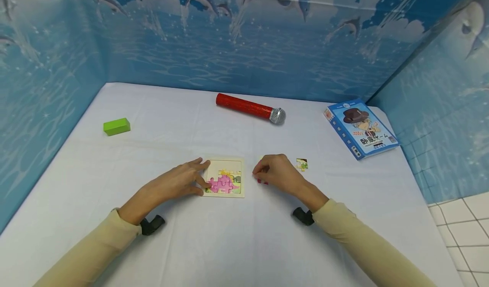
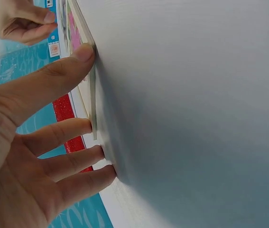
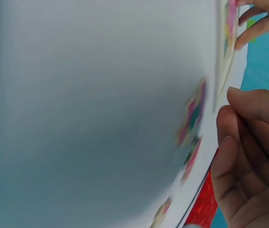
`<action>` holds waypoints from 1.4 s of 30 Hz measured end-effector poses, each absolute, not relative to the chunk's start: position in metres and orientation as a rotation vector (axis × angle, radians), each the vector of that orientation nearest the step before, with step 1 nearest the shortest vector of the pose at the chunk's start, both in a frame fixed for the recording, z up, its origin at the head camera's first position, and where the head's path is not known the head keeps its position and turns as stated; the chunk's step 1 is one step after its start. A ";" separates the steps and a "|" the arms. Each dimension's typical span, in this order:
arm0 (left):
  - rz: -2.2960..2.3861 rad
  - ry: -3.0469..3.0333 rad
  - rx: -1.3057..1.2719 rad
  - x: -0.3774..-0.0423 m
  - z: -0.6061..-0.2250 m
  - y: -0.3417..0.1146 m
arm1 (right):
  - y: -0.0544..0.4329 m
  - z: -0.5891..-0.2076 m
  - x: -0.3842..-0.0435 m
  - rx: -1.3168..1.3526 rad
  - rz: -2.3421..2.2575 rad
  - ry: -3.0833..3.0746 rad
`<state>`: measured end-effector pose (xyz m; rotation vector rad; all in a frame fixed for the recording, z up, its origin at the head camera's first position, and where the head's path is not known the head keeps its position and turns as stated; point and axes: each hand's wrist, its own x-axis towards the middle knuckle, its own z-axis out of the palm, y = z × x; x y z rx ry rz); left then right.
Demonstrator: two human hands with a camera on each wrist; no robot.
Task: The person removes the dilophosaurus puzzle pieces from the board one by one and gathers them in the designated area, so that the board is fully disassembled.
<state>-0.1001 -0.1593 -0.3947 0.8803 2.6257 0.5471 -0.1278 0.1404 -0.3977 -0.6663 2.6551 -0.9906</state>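
Note:
In the head view my left hand (image 1: 181, 178) rests at the left side of a small jigsaw puzzle in a pale wooden frame (image 1: 225, 158). Its thumb (image 2: 83, 53) touches the frame's edge in the left wrist view, with the other fingers spread beside it. Pink and yellow pieces (image 1: 222, 185) fill the lower part of the puzzle. To the right, my right hand (image 1: 280, 174) is over loose pieces (image 1: 262, 181), partly hiding them. The right wrist view shows its fingers curled, thumb and index tips close together, nothing visible between them. Blurred loose pieces (image 3: 191, 114) lie beyond its fingertips.
Another puzzle piece (image 1: 302, 164) lies right of my right hand. A red toy microphone (image 1: 244, 105) is at the back, a blue boxed game (image 1: 363, 128) at the back right, a green block (image 1: 116, 127) at the left. Dolphin-print curtains (image 1: 244, 49) border the white-covered table.

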 end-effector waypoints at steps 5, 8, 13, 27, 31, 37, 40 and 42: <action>0.549 2.621 0.896 -0.101 -0.394 -0.159 | 0.118 -0.395 -0.129 -0.719 -0.976 2.625; 0.548 2.612 0.899 -0.102 -0.394 -0.159 | 0.104 -0.396 -0.130 -0.754 -0.953 2.627; 0.546 2.601 0.899 -0.102 -0.395 -0.159 | 0.086 -0.401 -0.132 -0.762 -0.927 2.588; 0.547 2.609 0.910 -0.102 -0.393 -0.158 | 0.074 -0.406 -0.135 -0.781 -0.926 2.611; 0.537 2.614 0.920 -0.102 -0.393 -0.158 | 0.075 -0.406 -0.136 -0.757 -0.981 2.593; 0.544 2.614 0.916 -0.103 -0.395 -0.157 | 0.078 -0.406 -0.140 -0.772 -1.057 2.562; 0.543 2.615 0.916 -0.103 -0.395 -0.157 | 0.080 -0.407 -0.140 -0.801 -1.078 2.546; 0.547 2.615 0.915 -0.103 -0.395 -0.157 | 0.081 -0.408 -0.140 -0.808 -1.118 2.522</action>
